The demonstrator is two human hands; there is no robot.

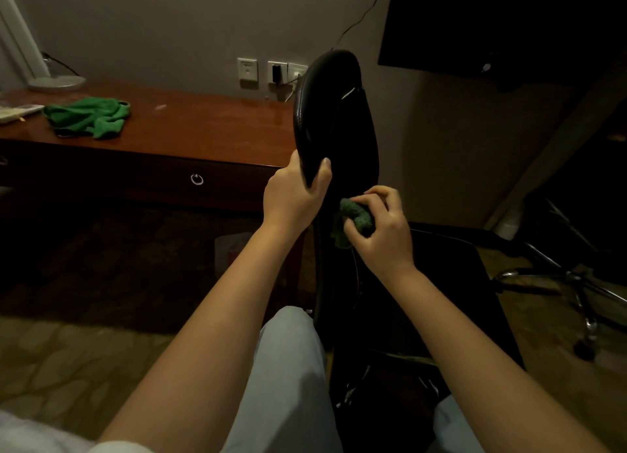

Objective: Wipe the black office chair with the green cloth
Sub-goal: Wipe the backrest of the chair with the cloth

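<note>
The black office chair (334, 120) stands in front of me, its leather backrest seen edge-on and its seat low to the right. My left hand (293, 195) grips the backrest's left edge, thumb over the front. My right hand (381, 230) holds a bunched green cloth (356, 215) and presses it against the lower backrest, just right of my left hand. Part of the cloth hangs below my fingers.
A brown wooden desk (203, 127) with a drawer stands at the left, carrying a second green cloth (88, 117) and a lamp base (56, 81). Wall sockets (271, 71) sit behind the chair. Another chair's chrome wheeled base (576, 290) is at right. My knees are below.
</note>
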